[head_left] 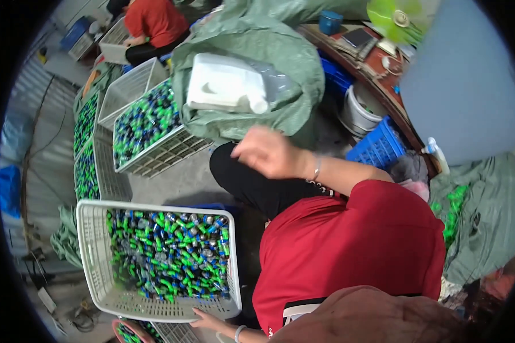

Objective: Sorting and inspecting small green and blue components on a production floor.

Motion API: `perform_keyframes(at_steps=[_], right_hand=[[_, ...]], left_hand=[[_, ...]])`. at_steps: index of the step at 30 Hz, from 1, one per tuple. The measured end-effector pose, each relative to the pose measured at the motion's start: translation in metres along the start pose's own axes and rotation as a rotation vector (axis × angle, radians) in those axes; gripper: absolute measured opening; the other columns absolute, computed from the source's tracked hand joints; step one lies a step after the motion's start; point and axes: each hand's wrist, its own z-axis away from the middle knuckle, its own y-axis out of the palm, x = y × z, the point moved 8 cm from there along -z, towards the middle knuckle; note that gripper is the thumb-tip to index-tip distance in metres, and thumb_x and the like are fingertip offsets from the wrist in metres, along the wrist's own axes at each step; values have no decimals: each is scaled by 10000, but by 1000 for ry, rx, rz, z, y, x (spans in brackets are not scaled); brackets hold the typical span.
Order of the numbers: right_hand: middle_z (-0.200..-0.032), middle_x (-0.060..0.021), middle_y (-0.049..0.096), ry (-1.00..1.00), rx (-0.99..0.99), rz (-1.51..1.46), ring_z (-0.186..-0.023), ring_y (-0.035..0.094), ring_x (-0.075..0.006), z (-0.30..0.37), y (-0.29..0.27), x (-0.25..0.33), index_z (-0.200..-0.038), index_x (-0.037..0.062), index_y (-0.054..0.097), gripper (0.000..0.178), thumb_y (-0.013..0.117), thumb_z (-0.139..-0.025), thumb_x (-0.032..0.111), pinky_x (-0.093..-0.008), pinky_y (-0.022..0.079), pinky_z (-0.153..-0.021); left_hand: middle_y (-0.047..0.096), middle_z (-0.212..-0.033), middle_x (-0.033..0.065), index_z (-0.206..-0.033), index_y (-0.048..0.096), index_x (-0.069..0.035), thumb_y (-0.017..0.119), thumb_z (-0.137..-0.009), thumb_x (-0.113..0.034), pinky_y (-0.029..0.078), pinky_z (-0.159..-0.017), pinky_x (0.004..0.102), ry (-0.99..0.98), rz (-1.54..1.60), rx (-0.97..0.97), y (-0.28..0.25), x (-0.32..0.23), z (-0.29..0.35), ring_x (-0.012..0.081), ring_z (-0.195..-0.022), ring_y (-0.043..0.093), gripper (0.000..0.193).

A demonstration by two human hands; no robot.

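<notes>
My left hand is at the near rim of a white plastic crate, its fingers closed over the edge. Inside lie many small cylindrical pieces in green, blue, dark and clear; their kind is too small to make out. My right hand is raised above my black-trousered knee, below a green woven sack. Its fingers look bent but are smeared by motion, and whatever they hold, if anything, cannot be made out. On the sack rests a white plastic jug.
More crates of similar pieces stand at the upper left. Beyond them sits a person in a red top. At the right are a blue basket, a white bucket, a cluttered wooden table and a green fan.
</notes>
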Motion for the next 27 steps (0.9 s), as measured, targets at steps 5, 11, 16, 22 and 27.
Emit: perform_keyframes(at_steps=[5,11,16,22,27], right_hand=[[-888,-123,596,166,-570,665,-799,560,-277,38,-184,-60,-989,19,599,120,521,-916,73,-333,457,-728],[-1024,-185,599,587,-547,1241,-1030,536,-368,122,-328,-187,-1046,19,593,228,533,-888,171,-454,447,-877],[-1131,-192,590,999,-469,1416,-1145,494,-366,144,-386,-245,-1096,14,601,323,516,-882,241,-474,403,-962],[-1223,-188,571,1241,-410,1470,-1234,447,-344,162,-454,-296,-1137,8,607,399,487,-885,294,-486,350,-1022],[-1305,-177,534,1431,-393,1264,-1284,409,-349,207,-500,-371,-1193,16,594,502,412,-904,384,-496,309,-1058]], left_hand=[[511,-1219,276,-1269,363,101,504,-968,-237,505,-874,447,-46,107,36,30,44,-13,399,-1090,548,473],[547,-1085,298,-1205,414,58,476,-969,-272,478,-814,491,-95,-45,-9,8,21,10,420,-941,577,411],[546,-971,343,-1153,404,90,502,-956,-311,487,-762,508,47,48,-111,21,65,-8,455,-855,583,458],[541,-989,352,-1157,400,103,486,-962,-309,489,-784,501,-45,47,-57,19,43,1,459,-884,579,464],[535,-1047,369,-1204,405,105,460,-971,-324,493,-821,498,-54,-93,-74,8,53,4,466,-940,577,492]])
